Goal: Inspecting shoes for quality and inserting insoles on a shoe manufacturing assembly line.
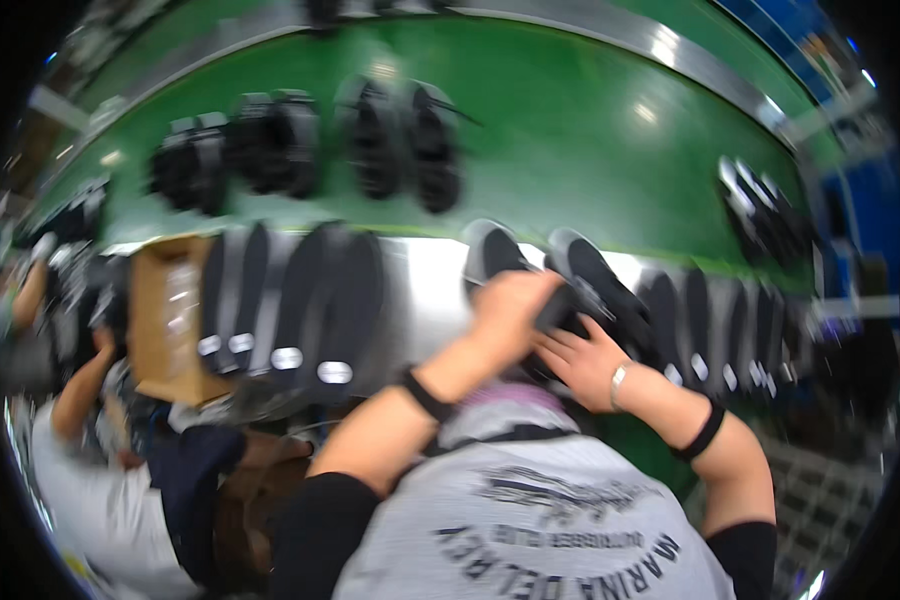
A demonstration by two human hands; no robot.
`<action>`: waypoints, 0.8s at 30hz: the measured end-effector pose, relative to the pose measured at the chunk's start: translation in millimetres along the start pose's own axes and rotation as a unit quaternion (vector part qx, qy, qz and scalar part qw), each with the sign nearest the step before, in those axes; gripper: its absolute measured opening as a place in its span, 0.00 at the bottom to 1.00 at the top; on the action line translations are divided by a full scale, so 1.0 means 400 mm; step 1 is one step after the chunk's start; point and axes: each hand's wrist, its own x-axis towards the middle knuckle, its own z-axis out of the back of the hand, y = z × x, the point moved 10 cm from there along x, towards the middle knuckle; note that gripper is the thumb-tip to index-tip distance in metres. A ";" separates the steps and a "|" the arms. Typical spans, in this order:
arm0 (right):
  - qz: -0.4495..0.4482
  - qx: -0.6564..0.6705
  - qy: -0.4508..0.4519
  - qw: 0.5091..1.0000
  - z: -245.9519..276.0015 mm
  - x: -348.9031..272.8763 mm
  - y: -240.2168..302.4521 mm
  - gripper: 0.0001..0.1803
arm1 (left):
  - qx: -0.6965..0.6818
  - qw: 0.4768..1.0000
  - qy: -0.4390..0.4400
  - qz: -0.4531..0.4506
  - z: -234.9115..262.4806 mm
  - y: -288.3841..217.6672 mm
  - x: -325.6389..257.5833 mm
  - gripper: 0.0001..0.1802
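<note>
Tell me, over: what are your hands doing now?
Left hand and right hand both gripping one black shoe. More black shoes lined up alongside. Nothing blocking.

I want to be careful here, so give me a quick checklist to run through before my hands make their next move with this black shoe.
1. Left hand on the black shoe: ok.
2. Right hand on the shoe from below: ok.
3. Firmness of the grip: cannot tell, picture blurred.
4. Shoe raised off the green conveyor belt: ok.
5. Neighbouring black insoles apart from both hands: ok.
6. Brown cardboard box away from the hands: ok.
</note>
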 end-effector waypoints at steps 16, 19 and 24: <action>0.057 -0.023 0.085 0.995 -0.051 0.036 0.000 0.19 | -0.173 0.967 -0.048 0.178 -0.025 0.107 -0.017 0.05; -0.130 0.719 -0.131 0.670 -0.069 0.051 -0.146 0.13 | -0.137 0.967 -0.053 0.211 -0.018 0.106 -0.028 0.05; -0.265 0.723 -0.254 0.584 -0.151 0.054 -0.229 0.13 | -0.069 0.980 -0.027 0.187 -0.007 0.072 -0.023 0.05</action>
